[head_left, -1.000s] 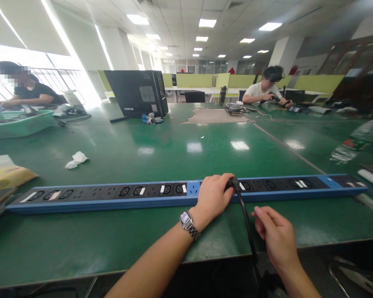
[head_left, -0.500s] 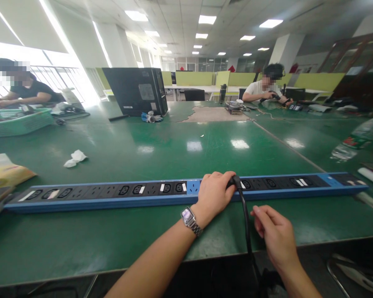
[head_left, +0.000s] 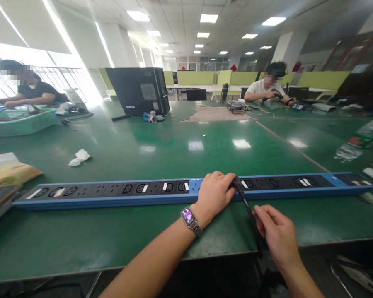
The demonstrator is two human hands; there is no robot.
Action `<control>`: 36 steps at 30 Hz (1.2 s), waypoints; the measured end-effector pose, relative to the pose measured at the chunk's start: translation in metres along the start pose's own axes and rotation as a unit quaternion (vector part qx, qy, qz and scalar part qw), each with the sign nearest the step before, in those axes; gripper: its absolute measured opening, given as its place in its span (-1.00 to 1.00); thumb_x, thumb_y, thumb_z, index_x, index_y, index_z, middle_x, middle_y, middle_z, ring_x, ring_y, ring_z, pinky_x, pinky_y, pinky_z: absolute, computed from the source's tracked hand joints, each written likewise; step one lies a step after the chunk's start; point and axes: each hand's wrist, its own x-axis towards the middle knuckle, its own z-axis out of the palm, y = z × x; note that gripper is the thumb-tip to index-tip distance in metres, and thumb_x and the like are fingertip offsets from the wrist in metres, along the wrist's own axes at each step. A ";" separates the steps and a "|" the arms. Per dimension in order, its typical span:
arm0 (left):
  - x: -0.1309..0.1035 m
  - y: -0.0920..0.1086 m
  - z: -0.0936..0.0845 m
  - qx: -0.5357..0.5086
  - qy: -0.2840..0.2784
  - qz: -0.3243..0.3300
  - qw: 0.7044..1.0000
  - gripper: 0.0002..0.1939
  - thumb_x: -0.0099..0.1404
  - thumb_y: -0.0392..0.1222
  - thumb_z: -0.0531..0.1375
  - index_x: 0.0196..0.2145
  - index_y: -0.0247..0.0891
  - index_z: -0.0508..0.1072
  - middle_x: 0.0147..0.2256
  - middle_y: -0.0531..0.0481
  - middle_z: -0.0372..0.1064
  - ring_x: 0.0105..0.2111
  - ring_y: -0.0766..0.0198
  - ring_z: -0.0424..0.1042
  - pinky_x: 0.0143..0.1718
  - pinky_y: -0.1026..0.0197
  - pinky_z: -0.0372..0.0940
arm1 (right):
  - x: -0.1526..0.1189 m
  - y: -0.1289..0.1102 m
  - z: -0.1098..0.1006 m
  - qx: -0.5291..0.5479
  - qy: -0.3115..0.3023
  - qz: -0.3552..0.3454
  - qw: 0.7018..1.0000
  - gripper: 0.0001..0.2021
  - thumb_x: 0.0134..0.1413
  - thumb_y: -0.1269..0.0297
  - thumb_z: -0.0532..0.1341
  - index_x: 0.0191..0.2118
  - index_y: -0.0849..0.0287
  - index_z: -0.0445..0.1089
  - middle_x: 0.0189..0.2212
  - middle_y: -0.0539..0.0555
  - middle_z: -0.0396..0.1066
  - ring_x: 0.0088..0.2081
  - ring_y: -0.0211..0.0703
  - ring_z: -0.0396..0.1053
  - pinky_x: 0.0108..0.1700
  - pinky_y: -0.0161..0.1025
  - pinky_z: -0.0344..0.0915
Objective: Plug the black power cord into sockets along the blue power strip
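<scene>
A long blue power strip with black sockets lies across the green table. My left hand, with a watch on its wrist, rests over the middle of the strip. Its fingers are closed round a black plug at the strip; my hand hides the socket there and part of the plug. From the plug a black power cord runs down over the table's near edge. My right hand is just right of the cord, in front of the strip, fingers curled and thumb and fingertips closed at the cord.
A black computer case and gloves stand farther back. A green basket, crumpled tissue and yellow package are at left. A plastic bottle lies at right. Two people sit across the table.
The cord's lower part has shifted right, from hanging apart from my right hand to lying against its fingertips. My left hand stays on the plug. The view has shifted slightly.
</scene>
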 end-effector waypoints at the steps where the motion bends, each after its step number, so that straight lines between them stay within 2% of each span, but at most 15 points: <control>1: 0.000 -0.001 -0.001 -0.009 -0.001 0.003 1.000 -0.71 0.34 -0.14 0.20 0.01 -0.14 0.42 -0.14 -0.06 0.50 -0.07 0.10 0.41 -0.05 0.06 0.30 | 0.000 0.000 0.000 -0.002 -0.003 -0.001 1.000 -0.61 0.11 -0.04 0.24 -0.51 0.20 0.39 -0.68 -0.07 0.12 -0.60 -0.32 0.08 -0.55 -0.34 0.02; 5: 0.003 -0.001 -0.001 -0.039 0.012 0.000 0.999 -0.69 0.31 -0.16 0.21 0.02 -0.09 0.43 -0.10 0.00 0.51 -0.06 0.11 0.41 -0.05 0.06 0.30 | 0.001 0.001 -0.001 -0.008 -0.005 0.000 1.000 -0.61 0.11 -0.05 0.23 -0.51 0.19 0.38 -0.67 -0.07 0.12 -0.60 -0.31 0.08 -0.55 -0.33 0.02; 11: 0.005 0.001 -0.003 -0.031 -0.015 0.027 0.999 -0.68 0.30 -0.16 0.25 0.02 -0.10 0.44 -0.09 0.04 0.53 -0.05 0.09 0.41 -0.05 0.05 0.28 | 0.000 0.003 -0.001 -0.004 -0.002 -0.005 1.000 -0.58 0.11 -0.04 0.24 -0.58 0.18 0.27 -0.68 -0.08 0.11 -0.59 -0.33 0.07 -0.54 -0.34 0.00; 13: 0.001 -0.001 -0.004 -0.026 -0.020 0.041 0.999 -0.58 0.27 -0.06 0.29 0.07 -0.11 0.39 -0.04 0.04 0.51 -0.02 0.08 0.39 -0.02 0.05 0.27 | 0.000 0.002 0.000 0.002 -0.004 -0.001 1.000 -0.58 0.10 -0.04 0.25 -0.58 0.18 0.28 -0.68 -0.08 0.11 -0.59 -0.34 0.08 -0.55 -0.35 0.01; 15: -0.004 -0.004 -0.004 0.000 -0.019 0.038 0.999 -0.37 0.20 0.07 0.34 0.16 -0.17 0.31 0.03 -0.05 0.45 0.02 0.02 0.36 0.02 0.00 0.25 | 0.001 -0.001 0.001 0.012 -0.007 0.011 1.000 -0.56 0.07 -0.06 0.27 -0.59 0.19 0.27 -0.69 -0.08 0.12 -0.60 -0.35 0.09 -0.56 -0.36 0.02; 17: -0.008 -0.005 -0.002 0.044 -0.013 0.008 0.999 -0.23 0.15 0.15 0.35 0.19 -0.26 0.25 0.06 -0.17 0.41 0.03 -0.05 0.35 0.05 -0.06 0.22 | 0.005 -0.008 0.002 0.036 -0.013 0.043 0.998 -0.56 0.01 -0.10 0.29 -0.57 0.20 0.30 -0.70 -0.09 0.14 -0.64 -0.36 0.10 -0.59 -0.38 0.02; 20: -0.013 -0.004 0.001 0.091 -0.008 -0.020 0.996 -0.29 0.16 0.17 0.34 0.13 -0.29 0.31 0.01 -0.22 0.42 0.00 -0.09 0.36 0.04 -0.10 0.20 | 0.017 -0.022 0.006 0.076 -0.034 0.134 0.987 -0.52 -0.07 -0.20 0.29 -0.43 0.21 0.38 -0.70 -0.07 0.23 -0.69 -0.34 0.15 -0.67 -0.39 -0.02; 23: -0.014 -0.003 0.004 0.103 -0.002 -0.011 0.995 -0.35 0.19 0.16 0.32 0.09 -0.29 0.34 -0.04 -0.20 0.43 -0.01 -0.07 0.36 0.03 -0.10 0.20 | 0.033 -0.036 0.016 0.101 -0.102 0.209 0.967 -0.45 -0.03 -0.27 0.22 -0.32 0.24 0.42 -0.65 0.01 0.35 -0.69 -0.30 0.24 -0.68 -0.40 0.00; 25: -0.014 -0.003 0.005 0.108 -0.001 -0.011 0.994 -0.36 0.21 0.15 0.30 0.10 -0.29 0.33 -0.05 -0.19 0.42 -0.03 -0.06 0.36 0.02 -0.09 0.20 | 0.043 -0.047 0.024 0.120 -0.133 0.224 0.958 -0.48 -0.01 -0.22 0.24 -0.36 0.26 0.42 -0.68 -0.01 0.33 -0.71 -0.34 0.21 -0.68 -0.41 0.00; 28: -0.014 -0.003 0.005 0.116 -0.001 -0.012 0.993 -0.34 0.20 0.18 0.30 0.11 -0.29 0.33 -0.05 -0.17 0.42 -0.03 -0.04 0.35 0.02 -0.08 0.20 | 0.050 -0.071 0.030 0.196 -0.126 0.184 0.955 -0.56 -0.06 -0.12 0.30 -0.51 0.24 0.36 -0.80 -0.13 0.11 -0.78 -0.43 0.02 -0.71 -0.43 -0.10; 30: -0.014 -0.003 0.005 0.121 -0.001 -0.011 0.993 -0.31 0.19 0.21 0.30 0.12 -0.28 0.33 -0.05 -0.15 0.42 -0.04 -0.03 0.35 0.02 -0.07 0.19 | 0.050 -0.093 0.024 0.254 -0.109 0.123 0.953 -0.59 -0.07 -0.07 0.31 -0.55 0.22 0.35 -0.83 -0.16 0.03 -0.79 -0.44 -0.03 -0.72 -0.43 -0.11; 32: -0.014 -0.003 0.005 0.127 -0.002 -0.011 0.992 -0.31 0.19 0.23 0.29 0.12 -0.27 0.32 -0.05 -0.15 0.43 -0.04 -0.03 0.35 0.02 -0.06 0.19 | 0.052 -0.113 0.008 0.274 -0.087 0.072 0.955 -0.63 -0.04 -0.02 0.31 -0.56 0.20 0.37 -0.82 -0.14 0.04 -0.78 -0.43 -0.01 -0.72 -0.42 -0.07; 34: -0.014 -0.004 0.005 0.132 -0.002 -0.012 0.991 -0.31 0.19 0.22 0.29 0.12 -0.26 0.33 -0.04 -0.14 0.42 -0.04 -0.02 0.35 0.02 -0.06 0.19 | 0.059 -0.123 -0.015 0.255 -0.066 0.065 0.963 -0.63 0.03 0.00 0.26 -0.59 0.19 0.37 -0.83 -0.12 0.03 -0.78 -0.43 -0.01 -0.71 -0.40 -0.07; 36: -0.014 -0.003 0.006 0.133 -0.002 -0.013 0.991 -0.31 0.18 0.21 0.30 0.12 -0.26 0.33 -0.03 -0.14 0.42 -0.03 -0.01 0.34 0.02 -0.05 0.19 | 0.069 -0.118 -0.041 0.216 -0.050 0.093 0.971 -0.57 0.09 -0.02 0.22 -0.64 0.17 0.34 -0.84 -0.11 -0.02 -0.80 -0.43 -0.05 -0.72 -0.38 -0.13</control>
